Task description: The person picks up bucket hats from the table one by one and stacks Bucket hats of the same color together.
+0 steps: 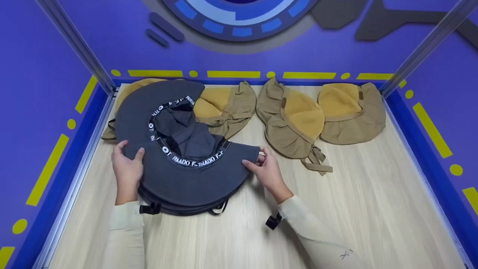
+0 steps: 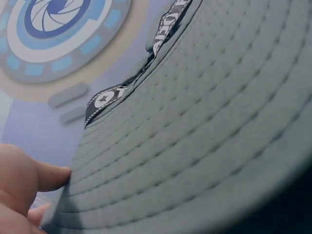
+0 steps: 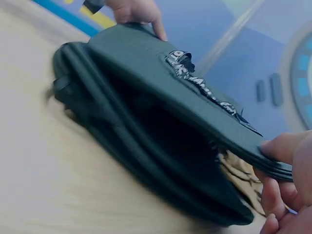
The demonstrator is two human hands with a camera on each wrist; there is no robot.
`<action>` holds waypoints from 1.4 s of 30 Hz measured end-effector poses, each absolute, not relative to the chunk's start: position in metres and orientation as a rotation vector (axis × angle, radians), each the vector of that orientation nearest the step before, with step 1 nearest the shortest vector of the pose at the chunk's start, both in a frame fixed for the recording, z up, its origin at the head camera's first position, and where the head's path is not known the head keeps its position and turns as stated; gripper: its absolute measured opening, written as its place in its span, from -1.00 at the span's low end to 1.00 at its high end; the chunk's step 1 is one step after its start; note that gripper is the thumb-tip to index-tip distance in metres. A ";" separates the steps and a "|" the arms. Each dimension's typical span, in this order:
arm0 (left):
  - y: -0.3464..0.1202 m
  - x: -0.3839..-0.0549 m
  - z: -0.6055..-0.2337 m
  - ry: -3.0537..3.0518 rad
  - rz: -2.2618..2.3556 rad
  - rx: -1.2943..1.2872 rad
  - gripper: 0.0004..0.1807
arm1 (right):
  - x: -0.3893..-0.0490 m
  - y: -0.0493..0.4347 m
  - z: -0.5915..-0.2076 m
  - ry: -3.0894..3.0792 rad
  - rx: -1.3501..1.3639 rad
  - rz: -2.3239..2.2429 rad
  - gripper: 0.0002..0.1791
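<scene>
A dark grey sun hat (image 1: 194,183) is turned with its inner side up, its black-and-white lettered sweatband (image 1: 164,149) facing me. My left hand (image 1: 127,168) grips the brim at the left, thumb on top. At the right end of the brim, my right hand (image 1: 269,172) pinches the edge between thumb and fingers. More dark brims (image 3: 146,161) lie underneath, with a gap below the held one in the right wrist view. From the left wrist, the brim's stitched rows (image 2: 195,146) fill most of the view.
Along the back of the wood-grain table (image 1: 366,209) lie several tan hats with yellow crowns, including one at the middle right (image 1: 302,112) and one at the far right (image 1: 347,116). A tan hat (image 1: 227,108) is partly covered by the grey hat. Blue walls (image 1: 41,112) enclose three sides.
</scene>
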State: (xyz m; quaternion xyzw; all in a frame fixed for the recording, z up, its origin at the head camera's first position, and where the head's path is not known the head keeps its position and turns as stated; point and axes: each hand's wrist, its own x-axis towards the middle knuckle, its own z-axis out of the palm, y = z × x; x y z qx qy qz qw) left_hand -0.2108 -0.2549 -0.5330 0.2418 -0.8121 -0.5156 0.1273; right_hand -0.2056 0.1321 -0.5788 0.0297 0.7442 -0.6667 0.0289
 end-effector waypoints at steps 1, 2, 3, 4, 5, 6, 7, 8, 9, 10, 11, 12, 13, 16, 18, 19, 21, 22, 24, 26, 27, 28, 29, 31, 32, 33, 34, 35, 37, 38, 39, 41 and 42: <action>-0.256 -0.210 -0.534 -2.418 -1.465 0.718 -0.34 | -0.205 0.131 -0.580 2.354 0.084 -2.014 -0.54; -0.258 -0.209 -0.534 -2.475 -1.432 0.725 -0.32 | -0.205 0.130 -0.581 2.420 0.079 -1.965 -0.58; -0.259 -0.208 -0.535 -2.533 -1.398 0.728 -0.30 | -0.206 0.129 -0.582 2.488 0.075 -1.910 -0.60; -0.259 -0.208 -0.536 -2.599 -1.357 0.734 -0.27 | -0.206 0.128 -0.583 2.553 0.065 -1.856 -0.60; -0.259 -0.207 -0.537 -2.662 -1.314 0.744 -0.26 | -0.207 0.127 -0.584 2.615 0.055 -1.798 -0.58; -0.259 -0.207 -0.538 -2.721 -1.274 0.754 -0.24 | -0.208 0.127 -0.585 2.675 0.044 -1.734 -0.55; -0.259 -0.207 -0.540 -2.775 -1.233 0.764 -0.23 | -0.209 0.126 -0.586 2.722 0.027 -1.672 -0.50; -0.259 -0.207 -0.541 -2.816 -1.196 0.776 -0.23 | -0.209 0.125 -0.587 2.759 0.011 -1.618 -0.46; -0.258 -0.206 -0.543 -2.853 -1.161 0.785 -0.24 | -0.210 0.124 -0.588 2.783 -0.008 -1.575 -0.43; -0.257 -0.206 -0.544 -2.883 -1.133 0.796 -0.26 | -0.210 0.123 -0.589 2.798 -0.027 -1.546 -0.41; -0.255 -0.206 -0.546 -2.898 -1.118 0.799 -0.27 | -0.211 0.123 -0.590 2.809 -0.042 -1.519 -0.40; -0.254 -0.206 -0.547 -2.911 -1.105 0.792 -0.29 | -0.211 0.122 -0.591 2.816 -0.054 -1.501 -0.40; -0.254 -0.206 -0.548 -2.918 -1.098 0.784 -0.30 | -0.211 0.122 -0.592 2.820 -0.064 -1.491 -0.41; -0.251 -0.206 -0.551 -2.924 -1.087 0.753 -0.32 | -0.213 0.122 -0.594 2.840 -0.077 -1.467 -0.43; -0.251 -0.207 -0.551 -2.921 -1.080 0.735 -0.32 | -0.215 0.122 -0.595 2.844 -0.070 -1.464 -0.43; -0.251 -0.207 -0.551 -2.917 -1.081 0.727 -0.32 | -0.216 0.122 -0.595 2.844 -0.067 -1.467 -0.44; -0.250 -0.207 -0.550 -2.908 -1.085 0.716 -0.31 | -0.218 0.121 -0.593 2.856 -0.055 -1.481 -0.43; -0.250 -0.206 -0.549 -2.902 -1.092 0.715 -0.30 | -0.218 0.121 -0.592 2.881 -0.051 -1.481 -0.42; -0.251 -0.206 -0.548 -2.889 -1.106 0.714 -0.28 | -0.219 0.118 -0.588 2.962 -0.073 -1.472 -0.40; -0.250 -0.205 -0.546 -2.871 -1.123 0.722 -0.27 | -0.218 0.112 -0.583 3.062 -0.177 -1.438 -0.38; -0.250 -0.204 -0.545 -2.863 -1.133 0.726 -0.26 | -0.217 0.107 -0.580 3.111 -0.272 -1.406 -0.39; -0.250 -0.204 -0.544 -2.856 -1.140 0.731 -0.26 | -0.215 0.102 -0.576 3.147 -0.388 -1.365 -0.40; -0.249 -0.204 -0.544 -2.850 -1.145 0.733 -0.25 | -0.214 0.095 -0.573 3.160 -0.526 -1.315 -0.41; -0.249 -0.204 -0.542 -2.845 -1.157 0.738 -0.24 | -0.208 0.079 -0.567 3.121 -0.789 -1.176 -0.40; -0.248 -0.204 -0.542 -2.846 -1.160 0.739 -0.23 | -0.205 0.071 -0.565 3.080 -0.895 -1.092 -0.37; -0.248 -0.204 -0.542 -2.845 -1.167 0.741 -0.22 | -0.202 0.062 -0.565 3.044 -0.982 -1.010 -0.33; -0.247 -0.204 -0.542 -2.840 -1.174 0.741 -0.20 | -0.198 0.054 -0.566 3.011 -1.035 -0.921 -0.27; -0.247 -0.204 -0.542 -2.836 -1.179 0.738 -0.18 | -0.194 0.046 -0.568 2.989 -1.068 -0.838 -0.21; -0.246 -0.202 -0.543 -2.828 -1.190 0.729 -0.13 | -0.187 0.033 -0.576 2.972 -1.092 -0.701 -0.12; -0.246 -0.202 -0.543 -2.825 -1.198 0.726 -0.11 | -0.184 0.028 -0.581 2.975 -1.087 -0.643 -0.08; -0.246 -0.201 -0.543 -2.823 -1.205 0.722 -0.09 | -0.181 0.024 -0.585 2.988 -1.076 -0.598 -0.06; -0.247 -0.199 -0.543 -2.838 -1.210 0.717 -0.06 | -0.178 0.019 -0.593 3.002 -1.043 -0.520 -0.02; -0.248 -0.199 -0.542 -2.853 -1.213 0.718 -0.07 | -0.177 0.017 -0.595 3.002 -1.028 -0.496 -0.01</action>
